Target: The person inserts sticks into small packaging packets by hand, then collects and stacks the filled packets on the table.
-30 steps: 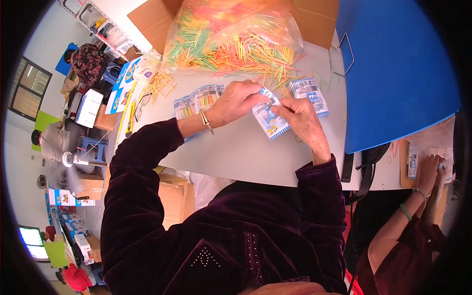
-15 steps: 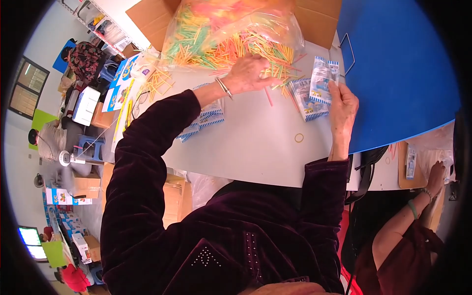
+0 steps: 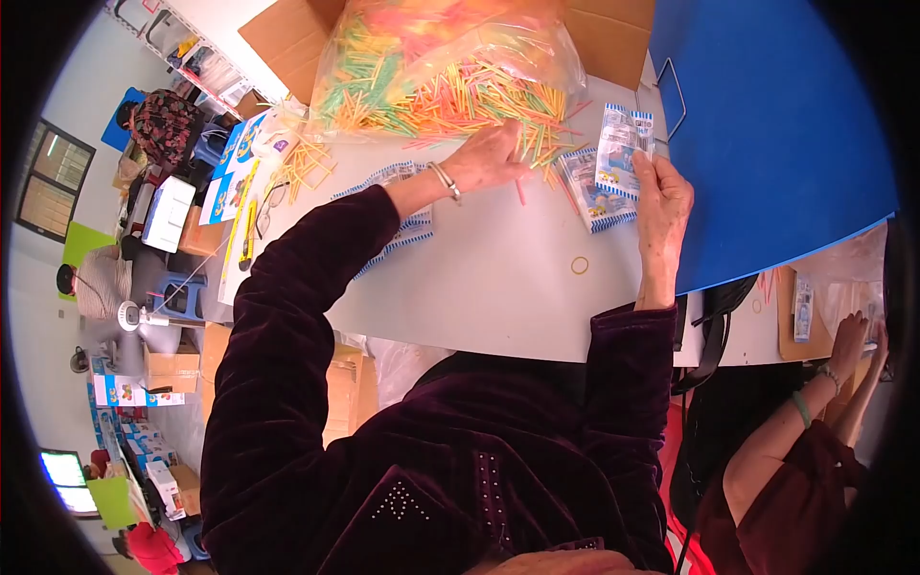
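Printed packet above right side of table, partly over other packets; lower edge pinched between thumb and fingers of right hand. Light pinch at edge suits thin film; squeezing could crease it. Left hand at near edge of loose coloured sticks, by clear bag; fingertips blurred, cannot tell how wide or whether holding anything. Sticks lie crossed, so gripping few along their length, lightly, seems best. Rubber band nearer body, apart from both hands. More packets under left wrist; sleeve could drag them, so wrist best lifted.
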The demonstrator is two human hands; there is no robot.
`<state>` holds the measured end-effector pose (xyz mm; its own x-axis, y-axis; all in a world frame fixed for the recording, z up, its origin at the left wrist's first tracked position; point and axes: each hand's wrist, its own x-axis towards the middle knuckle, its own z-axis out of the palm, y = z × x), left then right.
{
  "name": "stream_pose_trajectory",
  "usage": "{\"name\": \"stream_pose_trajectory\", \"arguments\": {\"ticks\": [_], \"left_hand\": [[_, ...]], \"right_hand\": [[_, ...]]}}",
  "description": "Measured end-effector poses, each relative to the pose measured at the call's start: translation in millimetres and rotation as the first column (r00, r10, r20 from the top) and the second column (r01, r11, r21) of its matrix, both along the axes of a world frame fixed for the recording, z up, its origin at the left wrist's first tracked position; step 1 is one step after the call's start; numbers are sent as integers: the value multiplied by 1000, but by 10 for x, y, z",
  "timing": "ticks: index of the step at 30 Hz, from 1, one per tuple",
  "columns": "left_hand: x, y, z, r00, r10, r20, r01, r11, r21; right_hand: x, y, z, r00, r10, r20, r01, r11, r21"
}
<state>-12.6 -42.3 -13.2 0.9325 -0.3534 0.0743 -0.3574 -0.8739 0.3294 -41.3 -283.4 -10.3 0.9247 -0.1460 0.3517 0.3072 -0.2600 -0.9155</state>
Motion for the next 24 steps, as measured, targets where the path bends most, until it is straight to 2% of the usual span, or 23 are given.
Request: {"name": "stream_pose_trajectory", "arguments": {"ticks": [2, 6, 8, 9, 11, 12, 14, 20, 24], "left_hand": [[104, -60, 31, 987, -9, -160, -20, 984, -177], [144, -115, 110, 988, -96, -121, 76, 984, -160], [131, -75, 86, 961, -259, 100, 257, 966, 36], [123, -63, 97, 961, -260, 96, 257, 966, 37], [128, -36, 138, 835, -488, 255, 326, 811, 486], [151, -29, 137, 835, -489, 254, 326, 810, 487], [208, -32, 134, 689, -658, 304, 411, 700, 584], [302, -202, 161, 706, -695, 137, 449, 589, 672], [371, -172, 59, 644, -718, 263, 448, 633, 632]], "right_hand": [[30, -21, -44, 1000, -4, -5, 4, 1000, -2], [48, -31, -54, 1000, -19, 7, 19, 1000, 5], [23, -37, -12, 1000, -21, 2, 21, 1000, 7], [9, -38, 7, 1000, -18, -1, 18, 1000, 6], [8, -35, 9, 1000, -24, 2, 24, 1000, -2], [11, -35, 9, 999, -32, 10, 32, 999, -13], [6, -25, 9, 999, -31, 21, 31, 1000, 4], [-2, -21, 17, 999, -31, 14, 31, 1000, 4], [29, -44, -30, 1000, -20, 9, 19, 1000, 14]]}}
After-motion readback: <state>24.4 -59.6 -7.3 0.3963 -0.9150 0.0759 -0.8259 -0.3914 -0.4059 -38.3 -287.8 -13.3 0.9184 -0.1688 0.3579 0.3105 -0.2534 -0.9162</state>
